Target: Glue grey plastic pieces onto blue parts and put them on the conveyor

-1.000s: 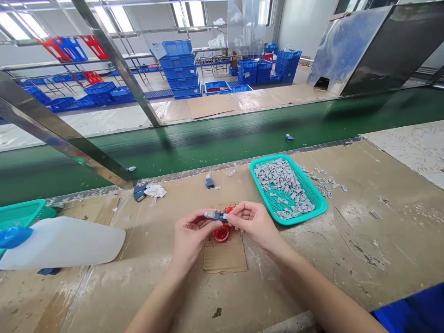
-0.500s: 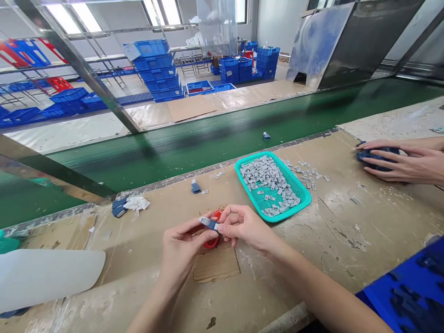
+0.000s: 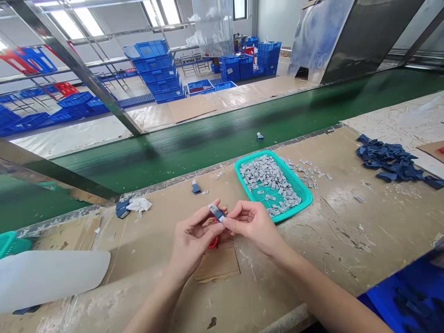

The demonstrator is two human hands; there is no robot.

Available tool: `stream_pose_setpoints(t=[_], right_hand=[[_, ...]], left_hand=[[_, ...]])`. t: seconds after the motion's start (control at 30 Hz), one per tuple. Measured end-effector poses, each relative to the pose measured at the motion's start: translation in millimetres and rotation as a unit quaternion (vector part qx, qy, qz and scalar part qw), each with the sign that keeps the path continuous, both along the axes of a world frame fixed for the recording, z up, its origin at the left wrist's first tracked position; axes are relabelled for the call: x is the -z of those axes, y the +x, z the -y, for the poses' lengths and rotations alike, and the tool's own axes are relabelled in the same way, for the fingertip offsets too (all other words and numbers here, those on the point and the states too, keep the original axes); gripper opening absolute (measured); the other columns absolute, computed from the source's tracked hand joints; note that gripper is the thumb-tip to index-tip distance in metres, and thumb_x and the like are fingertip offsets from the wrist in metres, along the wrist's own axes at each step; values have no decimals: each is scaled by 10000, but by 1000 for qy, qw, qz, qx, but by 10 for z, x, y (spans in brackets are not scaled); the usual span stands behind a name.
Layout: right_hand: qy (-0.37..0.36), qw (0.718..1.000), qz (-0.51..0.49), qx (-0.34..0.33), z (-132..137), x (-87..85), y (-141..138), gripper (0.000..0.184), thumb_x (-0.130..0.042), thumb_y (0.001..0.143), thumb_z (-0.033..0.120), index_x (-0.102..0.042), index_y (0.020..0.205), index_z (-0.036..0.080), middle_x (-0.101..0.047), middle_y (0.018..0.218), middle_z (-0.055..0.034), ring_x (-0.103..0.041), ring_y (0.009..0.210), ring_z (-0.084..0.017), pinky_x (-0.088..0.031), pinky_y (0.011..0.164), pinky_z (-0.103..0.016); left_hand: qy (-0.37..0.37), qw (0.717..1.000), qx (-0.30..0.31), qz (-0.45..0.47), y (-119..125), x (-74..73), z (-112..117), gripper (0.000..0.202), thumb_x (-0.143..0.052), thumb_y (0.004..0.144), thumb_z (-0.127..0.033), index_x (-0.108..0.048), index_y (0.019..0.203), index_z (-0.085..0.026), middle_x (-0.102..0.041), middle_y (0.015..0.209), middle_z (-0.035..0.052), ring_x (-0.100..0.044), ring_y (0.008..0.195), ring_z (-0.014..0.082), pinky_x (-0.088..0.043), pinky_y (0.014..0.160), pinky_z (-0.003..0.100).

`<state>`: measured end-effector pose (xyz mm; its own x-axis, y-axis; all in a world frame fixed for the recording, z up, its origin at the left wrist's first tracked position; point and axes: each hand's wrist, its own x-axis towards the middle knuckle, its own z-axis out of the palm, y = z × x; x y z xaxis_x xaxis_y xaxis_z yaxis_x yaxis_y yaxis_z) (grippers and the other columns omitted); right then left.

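Observation:
My left hand [image 3: 193, 237] and my right hand [image 3: 251, 222] meet in front of me above the workbench. Together they pinch a small dark blue plastic part with a grey metal piece [image 3: 217, 212] at its upper end, tilted up to the left. Just below my fingers a small red cap [image 3: 212, 242] sits on a square of cardboard [image 3: 218, 264], mostly hidden by my left hand. To the right of my hands lies a teal tray [image 3: 302, 206] heaped with several small grey metal pieces [image 3: 267, 178].
A green conveyor belt [image 3: 208, 138] runs across behind the bench, with one small blue part [image 3: 260, 136] on it. A pile of dark blue parts [image 3: 391, 159] lies far right. A white plastic jug [image 3: 52, 277] lies at left. Loose grey pieces [image 3: 312, 178] sit beside the tray.
Another person's hands at the far right have withdrawn, leaving the pile of blue parts uncovered. My hands have lifted and tilted the small part slightly.

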<state>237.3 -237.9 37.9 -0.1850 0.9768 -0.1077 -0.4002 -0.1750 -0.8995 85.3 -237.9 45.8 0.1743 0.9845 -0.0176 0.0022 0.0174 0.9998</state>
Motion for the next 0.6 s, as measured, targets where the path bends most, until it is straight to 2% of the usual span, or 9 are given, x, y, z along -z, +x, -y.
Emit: stream_pose_setpoints(t=[0.1, 0.17, 0.2, 0.27, 0.33, 0.37, 0.47, 0.53, 0.6], right_hand=[[50, 996, 77, -2, -37, -44, 111, 232, -664, 772, 395, -650, 736, 166, -663, 691, -21, -622, 627, -159, -514, 592, -275], [104, 972, 211, 31, -93, -41, 301, 208, -570, 853, 359, -687, 887, 191, -691, 815, -36, -642, 728, -178, -515, 650, -291], [125, 942, 304, 68, -128, -25, 422, 192, -558, 864, 320, -688, 954, 211, -694, 900, -39, -641, 791, -187, -509, 688, -300], [111, 846, 499, 150, -207, 43, 674, 217, -591, 835, 231, -676, 1033, 215, -683, 1009, -57, -623, 892, -228, -485, 738, -329], [45, 755, 640, 133, -294, 153, 880, 268, -663, 769, 185, -686, 1036, 182, -684, 1012, -98, -608, 940, -288, -463, 743, -359], [18, 730, 675, 106, -337, 215, 950, 292, -685, 742, 165, -688, 1034, 170, -691, 989, -104, -613, 928, -297, -457, 724, -354], [-23, 700, 712, 50, -450, 384, 1030, 262, -731, 694, 157, -702, 954, 178, -707, 912, -90, -637, 863, -282, -431, 657, -313], [-34, 694, 718, 43, -501, 455, 1014, 146, -734, 700, 182, -703, 843, 188, -706, 829, -81, -647, 805, -269, -406, 614, -295], [-37, 692, 719, 47, -529, 489, 981, 47, -709, 733, 197, -687, 774, 188, -696, 765, -82, -649, 769, -265, -387, 589, -289]], left_hand=[[-49, 995, 17, 86, 65, 60, -56, 411, -648, 804, -242, -596, 1212, -251, -633, 1164, 60, -587, 1068, 206, -510, 892, 293], [-68, 989, 3, 129, 79, 76, -123, 377, -608, 836, -256, -583, 1212, -240, -606, 1183, 60, -566, 1089, 189, -482, 924, 278], [-73, 987, -8, 140, 70, 77, -167, 363, -601, 841, -256, -583, 1203, -235, -599, 1177, 56, -561, 1088, 179, -473, 928, 266], [-70, 986, -29, 146, 25, 77, -266, 345, -616, 825, -237, -590, 1169, -229, -593, 1139, 45, -555, 1073, 162, -461, 923, 243], [-57, 988, -39, 136, -43, 86, -371, 331, -639, 799, -212, -596, 1127, -230, -588, 1090, 33, -552, 1045, 146, -453, 910, 229], [-46, 990, -42, 130, -80, 96, -424, 325, -647, 788, -204, -596, 1107, -231, -585, 1068, 28, -553, 1025, 139, -450, 906, 228], [-3, 995, -47, 84, -198, 157, -607, 311, -641, 776, -227, -583, 1082, -225, -583, 1047, 36, -564, 979, 139, -444, 918, 270], [54, 996, -64, -22, -305, 211, -785, 306, -584, 805, -277, -562, 1102, -208, -597, 1057, 61, -588, 951, 156, -457, 912, 314], [109, 977, -95, -159, -452, 263, -1029, 330, -491, 841, -298, -533, 1148, -187, -614, 1068, 88, -610, 937, 177, -472, 891, 345]])
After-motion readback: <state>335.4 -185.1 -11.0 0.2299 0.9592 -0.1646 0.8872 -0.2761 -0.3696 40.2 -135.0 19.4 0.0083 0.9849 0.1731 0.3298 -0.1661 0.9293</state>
